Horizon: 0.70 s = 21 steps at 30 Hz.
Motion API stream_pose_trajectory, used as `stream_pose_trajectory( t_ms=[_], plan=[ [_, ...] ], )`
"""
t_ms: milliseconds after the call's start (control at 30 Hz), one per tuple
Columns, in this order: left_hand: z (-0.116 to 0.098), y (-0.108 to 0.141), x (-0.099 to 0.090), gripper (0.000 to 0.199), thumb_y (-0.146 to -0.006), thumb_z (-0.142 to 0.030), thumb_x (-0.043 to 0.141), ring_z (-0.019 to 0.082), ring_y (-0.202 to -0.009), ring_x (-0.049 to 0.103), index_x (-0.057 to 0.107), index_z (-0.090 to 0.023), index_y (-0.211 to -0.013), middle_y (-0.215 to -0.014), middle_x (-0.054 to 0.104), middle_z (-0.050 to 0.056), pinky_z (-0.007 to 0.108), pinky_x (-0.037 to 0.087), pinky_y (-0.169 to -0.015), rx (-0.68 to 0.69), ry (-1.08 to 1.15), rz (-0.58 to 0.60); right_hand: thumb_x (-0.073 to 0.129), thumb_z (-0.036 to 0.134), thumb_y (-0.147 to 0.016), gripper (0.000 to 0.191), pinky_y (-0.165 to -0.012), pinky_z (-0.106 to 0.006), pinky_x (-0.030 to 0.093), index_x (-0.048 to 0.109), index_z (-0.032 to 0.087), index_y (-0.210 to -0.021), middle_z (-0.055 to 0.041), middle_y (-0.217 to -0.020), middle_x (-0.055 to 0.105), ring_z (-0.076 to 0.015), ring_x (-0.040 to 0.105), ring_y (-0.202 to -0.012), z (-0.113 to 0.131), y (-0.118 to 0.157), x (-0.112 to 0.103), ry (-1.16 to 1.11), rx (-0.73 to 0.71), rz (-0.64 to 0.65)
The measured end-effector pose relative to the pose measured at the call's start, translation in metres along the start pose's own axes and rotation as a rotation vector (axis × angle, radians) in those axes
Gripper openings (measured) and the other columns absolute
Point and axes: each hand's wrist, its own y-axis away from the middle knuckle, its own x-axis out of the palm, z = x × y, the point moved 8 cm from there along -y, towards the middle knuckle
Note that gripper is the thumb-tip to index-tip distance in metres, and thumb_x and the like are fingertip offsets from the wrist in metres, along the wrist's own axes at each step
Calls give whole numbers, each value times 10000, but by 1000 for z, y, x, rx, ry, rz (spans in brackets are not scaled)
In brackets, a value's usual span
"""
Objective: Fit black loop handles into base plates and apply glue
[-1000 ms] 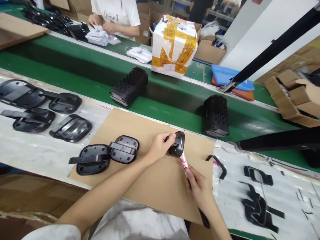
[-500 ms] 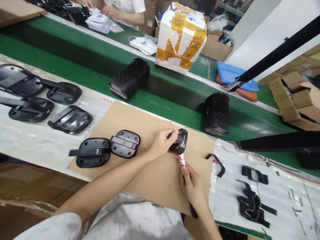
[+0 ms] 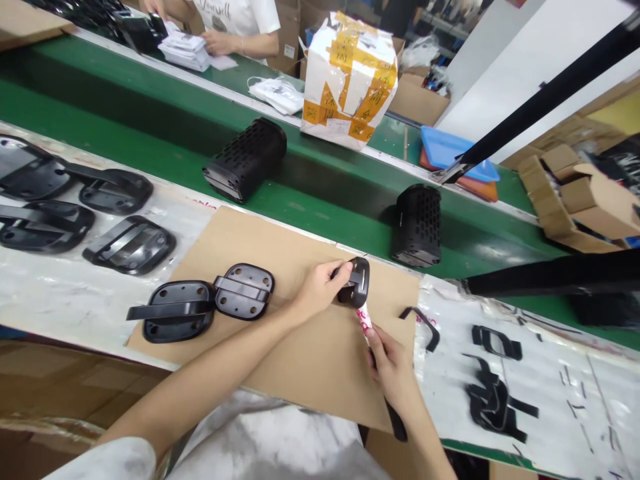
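Observation:
My left hand [image 3: 325, 285] is closed on a black plastic cover [image 3: 361, 283] with a strap, held tilted above the brown cardboard sheet [image 3: 310, 353]. In my right hand [image 3: 391, 363] is a tool [image 3: 364, 320] with a white-and-pink wrapped shaft and a black lower end. The tool's top meets the cover's lower edge, and its head is hidden behind the cover. To the left, two similar black covers with straps, one nearer [image 3: 177, 312] and one beside it [image 3: 245, 291], lie on the cardboard. A bent black strap [image 3: 425, 327] rests just right of my right hand.
Black perforated housings, one left [image 3: 247, 160] and one right [image 3: 417, 225], stand on the green conveyor [image 3: 330, 200]. Beyond is a taped white box [image 3: 347, 80]. More covers [image 3: 131, 245] lie left; loose straps [image 3: 495, 400] lie right. A black post [image 3: 545, 100] slants at right. A co-worker handles papers opposite.
The view has shifted slightly, so most things sit further left. My right hand and the tool's lower end have moved a little right and down. Both hands keep their holds.

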Motion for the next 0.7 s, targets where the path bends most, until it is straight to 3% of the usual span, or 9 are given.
stream_pose_trajectory(
  t_ms=[300, 400, 700],
  plan=[
    [-2, 1, 0, 433, -1000, -507, 447, 122, -662, 426, 493, -182, -717, -670, 447, -37, 254, 310, -617, 15, -21, -4, 487, 687, -979, 494, -396, -219, 259, 589, 204, -999, 75, -591, 379, -96, 318, -442, 0, 2, -8, 39, -87, -64],
    [-2, 1, 1, 437, -1000, -511, 450, 122, -667, 424, 490, -181, -717, -673, 437, -37, 254, 314, -625, 16, -24, 5, 502, 675, -979, 477, -409, -226, 258, 587, 206, -962, 74, -579, 369, -104, 325, -453, 2, 2, -4, 73, -99, -27],
    [-4, 0, -1, 441, -1000, -521, 438, 127, -671, 416, 491, -185, -718, -668, 444, -37, 255, 328, -635, -5, -30, 11, 501, 681, -975, 521, -413, -227, 268, 653, 183, -978, 58, -560, 404, -111, 355, -448, 11, -6, -7, 83, -129, -59]
  ],
)
